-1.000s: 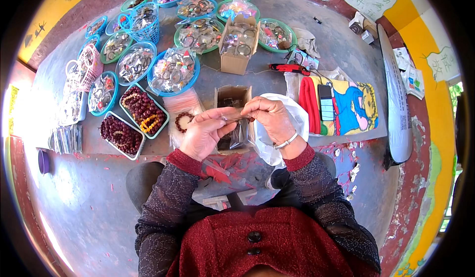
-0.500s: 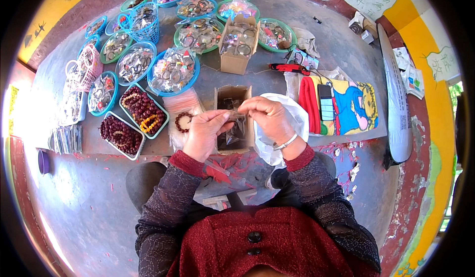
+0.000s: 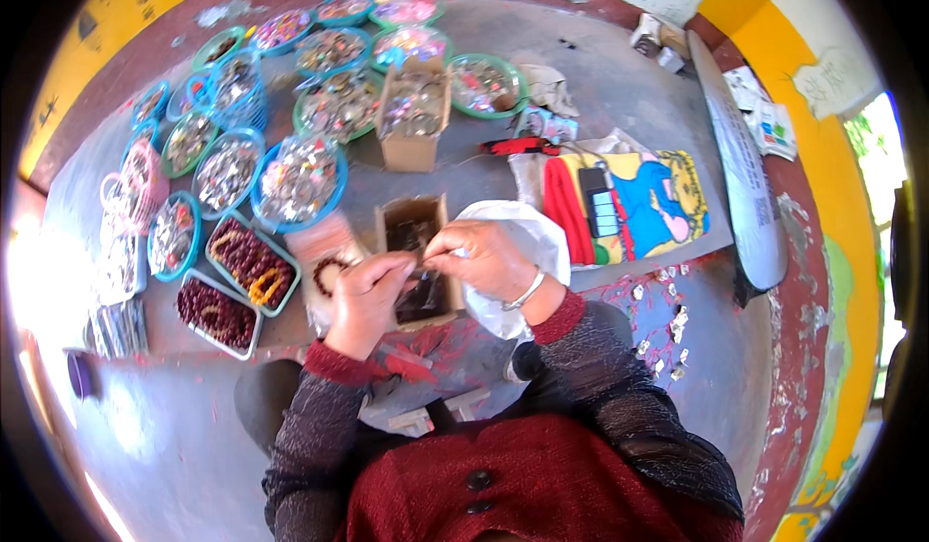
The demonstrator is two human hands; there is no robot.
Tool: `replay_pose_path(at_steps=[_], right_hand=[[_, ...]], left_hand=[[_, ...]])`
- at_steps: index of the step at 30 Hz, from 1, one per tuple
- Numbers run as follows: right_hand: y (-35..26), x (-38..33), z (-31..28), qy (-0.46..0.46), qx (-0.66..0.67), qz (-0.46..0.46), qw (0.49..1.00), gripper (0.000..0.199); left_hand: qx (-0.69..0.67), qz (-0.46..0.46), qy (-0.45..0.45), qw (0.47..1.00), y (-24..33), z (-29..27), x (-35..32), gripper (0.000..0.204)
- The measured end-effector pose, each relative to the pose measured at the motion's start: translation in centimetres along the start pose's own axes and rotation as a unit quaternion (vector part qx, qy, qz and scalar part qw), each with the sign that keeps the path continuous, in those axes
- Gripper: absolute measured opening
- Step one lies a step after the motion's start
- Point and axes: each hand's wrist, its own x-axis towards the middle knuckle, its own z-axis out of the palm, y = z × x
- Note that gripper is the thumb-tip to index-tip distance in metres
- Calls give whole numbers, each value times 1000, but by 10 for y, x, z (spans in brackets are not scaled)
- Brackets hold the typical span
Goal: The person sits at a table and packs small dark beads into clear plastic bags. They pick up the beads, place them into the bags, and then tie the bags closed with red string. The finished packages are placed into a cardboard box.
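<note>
My left hand and my right hand are held close together over the near part of an open cardboard box. Thumb and fingers of each hand are pinched, the fingertips a small gap apart; whatever they grip is too small and blurred to make out. Dark items in clear wrapping lie inside the box. A white plastic bag sits right of the box, just beyond my right hand. Beside my left hand, a dark red bead bracelet rests on a stack of clear plastic bags.
Bead bracelets fill two trays on the left. Behind them stand several bowls and baskets of bagged trinkets, with a filled cardboard box among them. To the right lie a phone on a colourful folded cloth and a red-handled tool.
The view has swung, so the table's things appear farther left and lower, and blurrier. Both hands stay pinched over the box, almost unmoved relative to it.
</note>
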Motion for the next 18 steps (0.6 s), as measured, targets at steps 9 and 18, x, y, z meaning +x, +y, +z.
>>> replay_pose_path(at_steps=[9, 18], right_hand=[[-7, -1, -14, -5, -9, -30, 999, 14], [7, -4, -18, -31, 5, -54, 998, 10]], left_hand=[[9, -51, -32, 998, 12, -9, 0, 14], [14, -40, -52, 998, 15, -8, -1, 15]])
